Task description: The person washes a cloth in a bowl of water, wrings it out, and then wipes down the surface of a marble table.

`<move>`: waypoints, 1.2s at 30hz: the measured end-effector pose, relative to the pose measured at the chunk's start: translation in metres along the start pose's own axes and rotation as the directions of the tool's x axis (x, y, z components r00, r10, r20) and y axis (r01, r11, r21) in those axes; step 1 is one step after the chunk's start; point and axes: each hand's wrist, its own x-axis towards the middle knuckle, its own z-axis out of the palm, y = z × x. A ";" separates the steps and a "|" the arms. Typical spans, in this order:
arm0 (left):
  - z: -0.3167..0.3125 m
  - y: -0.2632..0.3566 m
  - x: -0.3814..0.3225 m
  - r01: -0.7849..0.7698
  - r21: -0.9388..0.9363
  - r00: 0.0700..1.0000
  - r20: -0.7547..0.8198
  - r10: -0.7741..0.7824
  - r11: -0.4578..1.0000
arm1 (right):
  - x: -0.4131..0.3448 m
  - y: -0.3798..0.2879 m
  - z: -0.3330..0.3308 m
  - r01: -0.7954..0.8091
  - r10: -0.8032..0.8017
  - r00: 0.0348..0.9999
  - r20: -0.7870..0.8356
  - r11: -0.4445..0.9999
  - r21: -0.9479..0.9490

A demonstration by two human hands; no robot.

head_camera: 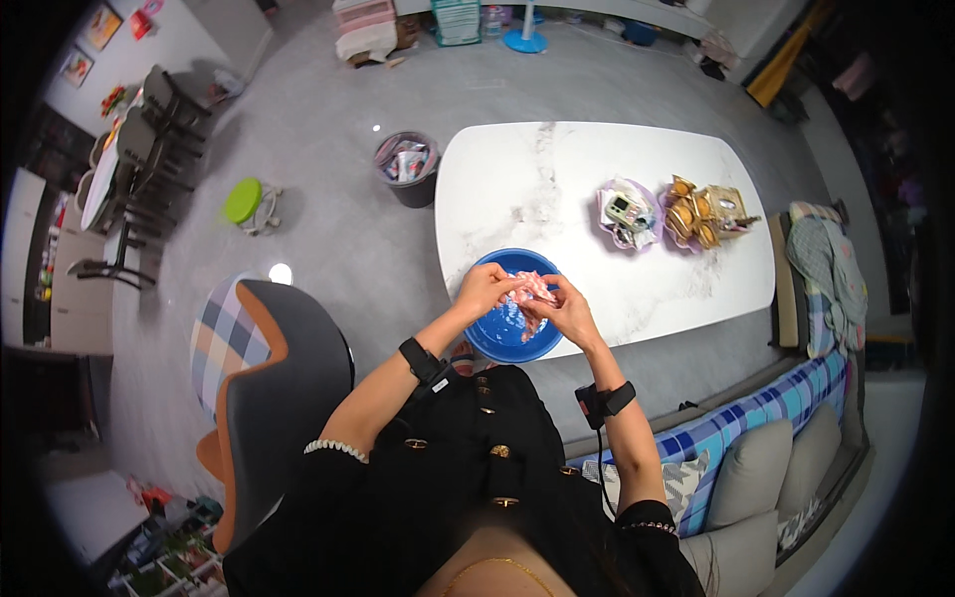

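Observation:
A blue plastic basin (pixel 498 332) with water in it stands at the near left edge of the white marble-patterned table (pixel 582 157). Above the basin, both hands hold a wet, crumpled pink-and-white patterned cloth (pixel 531 287). My left hand (pixel 483 289) grips its left side between thumb and fingers. On the right side, my right hand (pixel 568 307) pinches the cloth, and part of it hangs down towards the water. The fingertips are partly hidden by the folds.
Right of the basin, two purple dishes hold a small handheld device (pixel 621 210) and gold-wrapped packets (pixel 683 216). A lined trash bin (pixel 410 186) stands beyond the table's left edge. A grey armchair (pixel 298 358) is at left, a sofa (pixel 753 477) at right, and a green stool (pixel 243 200) farther off.

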 end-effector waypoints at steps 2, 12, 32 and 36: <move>-0.003 0.001 -0.005 -0.057 0.026 0.998 -0.024 0.057 0.998 | 0.012 0.022 0.000 0.011 -0.015 0.999 -0.036 0.996 -0.089; -0.067 -0.010 -0.008 -0.075 -0.291 0.992 -0.115 0.043 0.954 | 0.048 0.012 0.017 0.025 -0.028 0.992 -0.125 0.999 -0.021; -0.239 -0.052 -0.057 -0.150 -0.527 0.918 -0.388 -0.080 0.836 | 0.136 -0.027 0.146 -0.157 0.170 0.980 -0.103 0.980 0.124; -0.254 -0.053 -0.059 -0.165 -0.426 0.867 -0.492 -0.075 0.890 | 0.142 -0.043 0.176 -0.194 0.191 0.981 0.037 0.950 0.245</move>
